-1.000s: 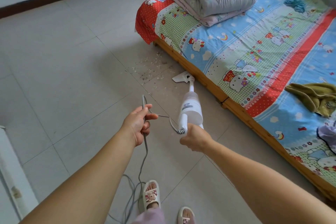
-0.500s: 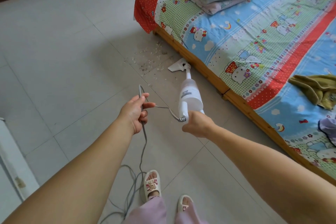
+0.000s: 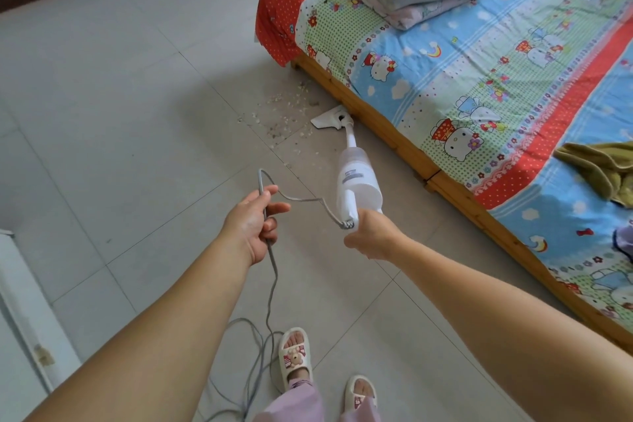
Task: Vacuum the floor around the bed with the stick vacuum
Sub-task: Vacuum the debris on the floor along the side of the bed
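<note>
A tiled floor (image 3: 120, 106) runs along the wooden side of a bed (image 3: 387, 123) with a bright cartoon sheet. The right hand (image 3: 371, 235) grips the handle of a white stick vacuum (image 3: 356, 178), whose head (image 3: 330, 118) sits on the floor against the bed frame, just beside scattered crumbs (image 3: 284, 113). The left hand (image 3: 255, 224) pinches the grey cord (image 3: 270, 271), which loops near the sandalled feet (image 3: 295, 358); stepping forward could snag it and trip the person.
</note>
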